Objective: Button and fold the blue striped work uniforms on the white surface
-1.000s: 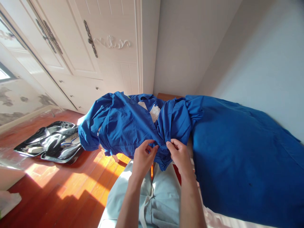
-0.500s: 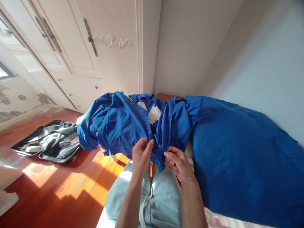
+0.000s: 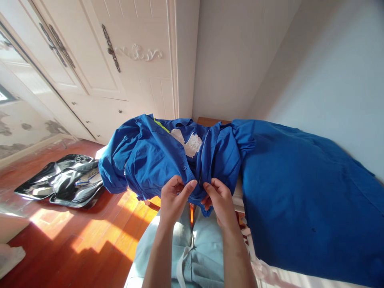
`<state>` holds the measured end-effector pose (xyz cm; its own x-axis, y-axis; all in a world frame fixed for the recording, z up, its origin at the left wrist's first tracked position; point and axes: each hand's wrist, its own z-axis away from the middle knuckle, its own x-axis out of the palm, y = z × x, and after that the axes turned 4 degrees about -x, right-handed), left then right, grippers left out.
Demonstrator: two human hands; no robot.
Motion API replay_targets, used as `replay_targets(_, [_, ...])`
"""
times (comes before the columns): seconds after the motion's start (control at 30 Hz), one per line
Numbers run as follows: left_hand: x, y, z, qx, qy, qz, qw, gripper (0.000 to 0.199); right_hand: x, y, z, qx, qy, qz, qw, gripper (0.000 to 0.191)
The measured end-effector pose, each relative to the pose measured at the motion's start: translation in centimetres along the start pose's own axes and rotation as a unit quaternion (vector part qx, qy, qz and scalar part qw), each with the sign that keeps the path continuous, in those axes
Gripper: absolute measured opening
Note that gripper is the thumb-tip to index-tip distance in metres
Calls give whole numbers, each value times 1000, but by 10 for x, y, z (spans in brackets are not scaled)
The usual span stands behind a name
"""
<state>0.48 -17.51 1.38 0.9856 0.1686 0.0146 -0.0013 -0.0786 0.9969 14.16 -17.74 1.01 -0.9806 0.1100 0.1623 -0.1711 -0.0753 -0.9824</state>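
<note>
A blue jacket (image 3: 156,156) lies front up and partly open before me, with a button on one front edge and a zipper along the other. Through the gap shows a white lacy cloth (image 3: 193,145). My left hand (image 3: 175,198) pinches the left front edge near the hem, thumb on top. Close beside it, my right hand (image 3: 221,198) has thumb and fingers closed on the zipper-side edge. The two edges are near each other between my hands. Whether a zipper pull is in my fingers cannot be seen.
A large blue cloth (image 3: 300,192) spreads to the right of the jacket. An open black suitcase (image 3: 64,180) with things inside lies on the red wooden floor (image 3: 90,236) at left. White wardrobe doors (image 3: 144,76) and a grey wall (image 3: 237,60) stand behind.
My right hand has moved a little up the zipper-side edge, and my left hand has shifted slightly left and down. The jacket's opening has shifted slightly; a yellow-green strip shows more at the collar.
</note>
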Motion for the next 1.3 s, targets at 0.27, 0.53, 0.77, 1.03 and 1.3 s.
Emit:
replay_targets(0.27, [-4, 4, 1, -1, 16, -102, 995, 51, -23, -3, 2, -4, -60, -138, 989, 38])
replay_targets(0.53, [2, 2, 0, 9, 91, -61, 994, 44, -18, 6, 0, -18, -24, -105, 994, 34])
replay_targets(0.77, [-2, 4, -1, -20, 151, -11, 988, 56, -27, 7, 2, -33, -36, -10, 999, 17])
replay_targets(1.03, [4, -18, -9, -73, 68, 1, 995, 62, -26, 0, 8, -31, -140, 55, 988, 6])
replay_targets(1.3, [0, -9, -10, -43, 100, 161, 981, 53, -19, -10, -1, -20, 14, 24, 999, 79])
